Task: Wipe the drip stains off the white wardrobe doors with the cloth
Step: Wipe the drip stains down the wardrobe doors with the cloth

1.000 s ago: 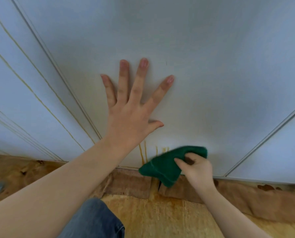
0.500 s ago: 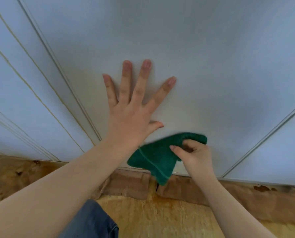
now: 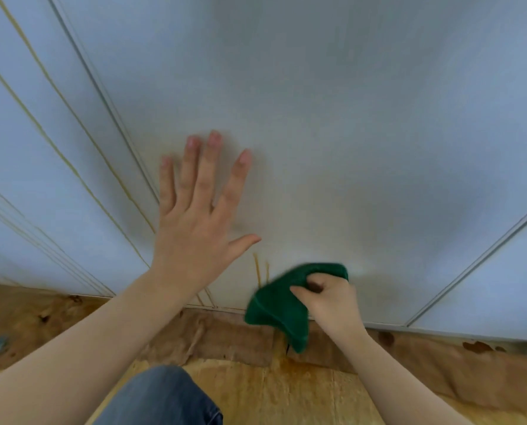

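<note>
Cloth (image 3: 276, 308), bunched in my right grip's (image 3: 329, 302) curled fingers, presses low on the middle wardrobe door (image 3: 348, 148). My left grip (image 3: 194, 237) lies flat and spread on that door. Two yellow drips (image 3: 257, 271) just left of the cloth remain, and long streaks (image 3: 116, 176) on the left door (image 3: 16, 142) look untouched.

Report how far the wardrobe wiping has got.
Done: the middle door looks clean above the hands. In hand: the right hand grips the cloth low on that door, beside short yellow drips; the left hand is spread open in front of it. Left: those drips and the long streaks on the left door.
</note>
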